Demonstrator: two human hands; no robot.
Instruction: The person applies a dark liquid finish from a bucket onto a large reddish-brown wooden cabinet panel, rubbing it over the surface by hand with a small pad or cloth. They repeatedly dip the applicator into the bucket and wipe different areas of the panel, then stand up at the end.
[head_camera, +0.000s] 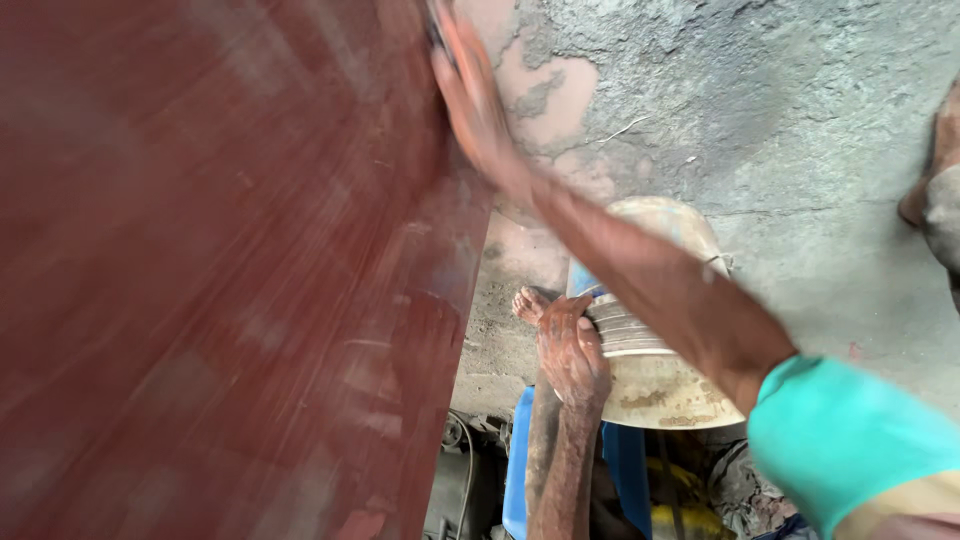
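A large red-brown painted panel (220, 270) fills the left half of the head view, its long edge running from the top centre down toward the bottom centre. The right hand (462, 75) is stretched up and forward from a teal sleeve (850, 435), and is pressed flat against the panel near its upper edge. The fingers are laid out along the surface rather than curled; whether a rag or brush is held under them cannot be told, since the hand is blurred and smeared with the same red colour.

The left hand (572, 350) is seen lower down, just right of the panel's edge, with its fingers clenched around the ribbed rim of a pale, stained bucket (655, 385). The bucket is held beneath the right forearm, tilted, with its mouth turned away from the camera. A bare foot (527, 303) rests on the rough grey concrete floor (800, 150) just above the left hand.

The panel lies to the left of both hands, and the right hand is the one touching it; the left is close beside its edge but apart from it. Another person's limb (935, 190) is seen at the right border. Blue and yellow objects (640, 490) lie below, too dim to name.
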